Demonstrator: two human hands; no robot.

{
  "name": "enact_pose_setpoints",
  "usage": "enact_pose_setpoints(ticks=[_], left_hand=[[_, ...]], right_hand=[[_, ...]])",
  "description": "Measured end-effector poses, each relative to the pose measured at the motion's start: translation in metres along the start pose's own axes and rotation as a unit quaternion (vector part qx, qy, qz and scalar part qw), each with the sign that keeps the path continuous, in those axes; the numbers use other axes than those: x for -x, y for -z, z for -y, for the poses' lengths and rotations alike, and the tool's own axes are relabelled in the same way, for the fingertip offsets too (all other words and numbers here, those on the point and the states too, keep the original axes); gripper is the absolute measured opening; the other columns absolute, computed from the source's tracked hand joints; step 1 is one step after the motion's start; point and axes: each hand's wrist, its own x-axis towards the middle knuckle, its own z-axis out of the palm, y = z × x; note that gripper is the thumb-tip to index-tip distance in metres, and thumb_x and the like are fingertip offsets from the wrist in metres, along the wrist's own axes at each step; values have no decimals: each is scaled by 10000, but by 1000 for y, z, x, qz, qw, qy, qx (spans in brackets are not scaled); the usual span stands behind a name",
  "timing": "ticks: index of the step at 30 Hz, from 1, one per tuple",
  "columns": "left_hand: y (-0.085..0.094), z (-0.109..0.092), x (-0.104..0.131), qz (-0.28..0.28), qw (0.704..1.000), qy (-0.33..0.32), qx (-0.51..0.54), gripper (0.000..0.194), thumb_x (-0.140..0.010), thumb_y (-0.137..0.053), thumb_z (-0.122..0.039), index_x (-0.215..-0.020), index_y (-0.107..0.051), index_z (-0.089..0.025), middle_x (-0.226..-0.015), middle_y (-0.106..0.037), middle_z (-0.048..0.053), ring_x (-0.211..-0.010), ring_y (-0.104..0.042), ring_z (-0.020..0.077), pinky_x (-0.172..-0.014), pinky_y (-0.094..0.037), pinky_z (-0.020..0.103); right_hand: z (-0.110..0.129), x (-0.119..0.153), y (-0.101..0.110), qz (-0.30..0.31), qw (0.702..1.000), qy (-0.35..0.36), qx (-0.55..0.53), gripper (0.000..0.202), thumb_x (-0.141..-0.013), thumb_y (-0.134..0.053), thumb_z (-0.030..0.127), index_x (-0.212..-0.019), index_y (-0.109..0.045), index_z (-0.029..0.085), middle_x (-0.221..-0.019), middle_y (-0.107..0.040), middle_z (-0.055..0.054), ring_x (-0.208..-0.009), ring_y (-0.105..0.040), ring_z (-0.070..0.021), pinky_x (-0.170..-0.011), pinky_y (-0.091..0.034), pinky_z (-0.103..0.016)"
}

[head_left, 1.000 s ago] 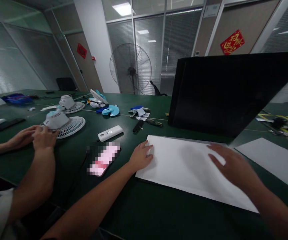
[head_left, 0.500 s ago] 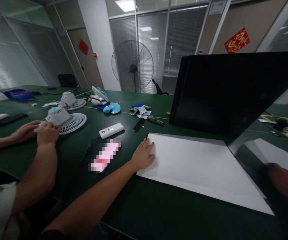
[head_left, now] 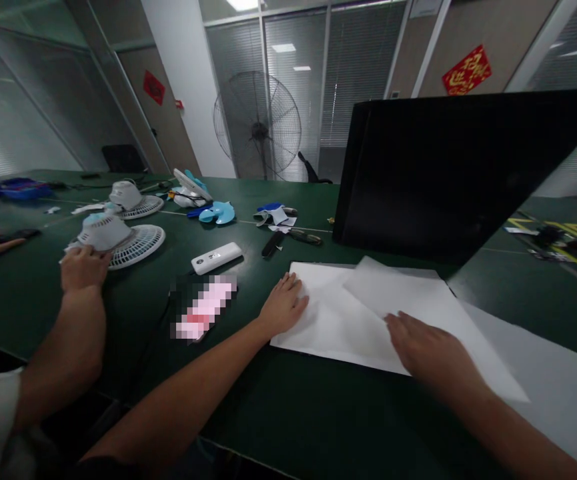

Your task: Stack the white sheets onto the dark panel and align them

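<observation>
A large white sheet (head_left: 328, 333) lies on the green table in front of me. My left hand (head_left: 283, 305) rests flat on its left end, fingers spread. Over the right part of it, my right hand (head_left: 421, 343) has its fingers closed on the edge of a second white sheet (head_left: 543, 360). This sheet's far left corner is raised over the first one, and the rest of it spreads to the right, past the first sheet's edge. The right thumb is mostly hidden.
A black monitor (head_left: 448, 180) stands behind the sheets. To the left lie a white power bank (head_left: 217, 258), a blurred-out pink phone (head_left: 205, 308) and a black-handled tool (head_left: 272, 245). Another person's hand (head_left: 85, 267) touches a white fan part (head_left: 103, 233).
My right hand has come in from the far right, bringing the second sheet over the first. The other person's left hand has left the fan part. The view has shifted slightly.
</observation>
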Motion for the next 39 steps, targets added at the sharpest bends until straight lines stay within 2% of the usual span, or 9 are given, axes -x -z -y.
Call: enact_pose_setpoints(ticks=[3,6,12,17,21,26,30,33,39], left_hand=[[-2,3,-2,-18,1000,7,14,619,-1059,-307,-506,-1477,-478,-83,-1630,-367,195,-1557,-245,301,-1260,-216,504],[-3,9,-4,-33,999,19,29,660,-1054,-331,-542,-1507,-459,-79,-1613,-406,182,-1538,-302,292,-1254,-257,471],[2,25,-7,-23,998,20,61,628,-936,-552,-326,-1525,-467,-123,-1619,-410,140,-1516,-359,260,-1245,-303,422],[3,34,-8,28,996,-10,82,747,-750,-671,-215,-1485,-541,-199,-1656,-339,81,-1557,-243,311,-1266,-231,495],[2,39,-11,60,994,-19,90,778,-756,-661,-213,-1518,-503,-205,-1677,-273,70,-1574,-167,309,-1276,-182,503],[14,41,-10,111,989,-28,91,678,-906,-621,-420,-1524,-491,-174,-1688,-206,101,-1579,-120,299,-1263,-203,479],[27,33,-4,129,988,-56,71,782,-933,-599,-542,-1563,-416,-115,-1691,-144,153,-1581,-75,319,-1266,-169,484],[35,28,1,134,987,-84,18,843,-926,-613,-551,-1590,-354,-103,-1691,-150,166,-1578,-100,331,-1270,-154,476],[48,22,9,125,986,-100,-40,736,-952,-583,-538,-1546,-439,-127,-1658,-299,154,-1552,-251,314,-1252,-226,452]], right_hand=[[60,-26,1,25,995,84,46,506,-918,-372,63,-1339,-642,133,-1392,-609,-178,-1320,-565,-329,-982,-574,-504],[92,-43,0,33,991,124,47,497,-919,-415,71,-1358,-636,146,-1446,-565,-161,-1322,-563,-325,-991,-570,-486],[100,-51,7,50,990,133,24,450,-994,-407,168,-1390,-621,177,-1473,-551,-135,-1319,-568,-309,-1010,-550,-496],[93,-44,20,92,985,140,-47,501,-1051,-392,419,-1485,-535,213,-1556,-468,-97,-1404,-482,-297,-1109,-471,-516],[43,-35,13,57,993,59,-81,576,-1038,-382,547,-1566,-407,320,-1606,-410,-26,-1436,-443,-238,-1170,-407,-486],[-85,-42,-12,-6,989,-140,-38,657,-1028,-294,523,-1486,-503,101,-1502,-515,-184,-1384,-485,-325,-1169,-371,-559],[-165,-55,-32,-27,980,-195,-37,634,-971,-369,489,-1472,-523,132,-1563,-440,-181,-1448,-392,-366,-1158,-362,-596],[-193,-64,-44,-32,977,-204,-47,662,-935,-440,542,-1494,-505,195,-1583,-426,-139,-1466,-362,-380,-1129,-378,-622],[-216,-59,-57,-53,981,-172,-68,609,-974,-465,550,-1403,-588,135,-1360,-630,-188,-1219,-619,-331,-1033,-473,-499]])
